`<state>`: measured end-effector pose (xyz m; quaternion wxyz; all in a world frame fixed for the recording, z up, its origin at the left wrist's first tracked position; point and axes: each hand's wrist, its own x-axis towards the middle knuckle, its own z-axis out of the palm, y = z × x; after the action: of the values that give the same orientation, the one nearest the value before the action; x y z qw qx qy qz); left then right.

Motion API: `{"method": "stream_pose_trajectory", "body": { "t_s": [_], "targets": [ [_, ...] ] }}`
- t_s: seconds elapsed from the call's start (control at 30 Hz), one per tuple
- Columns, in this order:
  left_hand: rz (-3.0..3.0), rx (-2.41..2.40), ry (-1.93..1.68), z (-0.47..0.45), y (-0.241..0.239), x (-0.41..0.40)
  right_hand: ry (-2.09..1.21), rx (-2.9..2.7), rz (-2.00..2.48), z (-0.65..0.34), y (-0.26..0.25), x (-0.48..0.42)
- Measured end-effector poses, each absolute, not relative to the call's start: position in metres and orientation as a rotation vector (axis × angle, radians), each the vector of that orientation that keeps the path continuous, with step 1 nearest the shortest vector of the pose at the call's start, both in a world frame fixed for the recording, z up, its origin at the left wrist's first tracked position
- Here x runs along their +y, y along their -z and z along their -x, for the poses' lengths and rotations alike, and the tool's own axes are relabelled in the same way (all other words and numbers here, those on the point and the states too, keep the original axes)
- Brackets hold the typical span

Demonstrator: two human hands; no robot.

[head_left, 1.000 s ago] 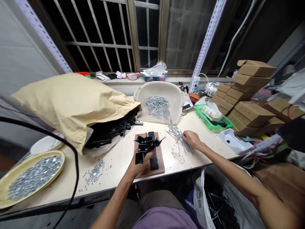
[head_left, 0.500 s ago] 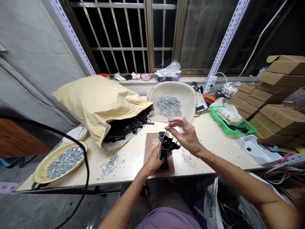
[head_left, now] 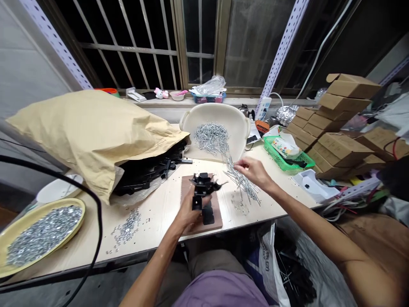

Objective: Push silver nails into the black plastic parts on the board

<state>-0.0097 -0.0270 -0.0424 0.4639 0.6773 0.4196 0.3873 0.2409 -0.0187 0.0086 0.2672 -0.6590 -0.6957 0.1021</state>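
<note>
My left hand is wrapped round a black plastic bracket with a curved arm. It holds the piece above a brown mat near the table's front edge. To the right, my right hand is at the upper end of a heap of long metal screws. Its fingers are pinched together, and what lies between them is too small to make out. Behind the heap, a white basin lies tipped toward me, with more screws inside.
On the left, a yellow tray holds small metal nuts, with loose nuts beside it. A large paper sack spills black parts. At the right stand a green basket and stacked cardboard boxes. A black cable crosses the left foreground.
My right hand has left the bracket, where it held a thin metal screw, and moved to the screw heap. The bracket has turned in my left hand. The view has swung right.
</note>
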Motion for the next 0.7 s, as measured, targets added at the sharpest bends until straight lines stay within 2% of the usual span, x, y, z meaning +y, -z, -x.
{"method": "stream_pose_trajectory", "body": {
  "t_s": [0.1,0.33,0.53,0.63,0.7],
  "targets": [
    [-1.662,1.082,-0.968,0.015,0.044,-0.025,-0.310,-1.895,2.260,-0.259,0.027,-0.020],
    [-1.602,1.100,-0.898,0.011,0.048,-0.023,-0.290,-1.814,2.537,-0.252,0.067,-0.018],
    [-1.307,0.961,-0.860,0.012,0.054,-0.025,-0.250,-1.821,2.605,-0.255,0.064,-0.023],
    [-1.171,0.941,-0.872,0.013,0.062,-0.024,-0.166,-1.803,2.626,-0.262,0.044,-0.031],
    [-1.150,0.944,-0.848,0.015,0.064,-0.021,-0.031,-1.839,2.467,-0.265,0.021,-0.036]
  ]
}}
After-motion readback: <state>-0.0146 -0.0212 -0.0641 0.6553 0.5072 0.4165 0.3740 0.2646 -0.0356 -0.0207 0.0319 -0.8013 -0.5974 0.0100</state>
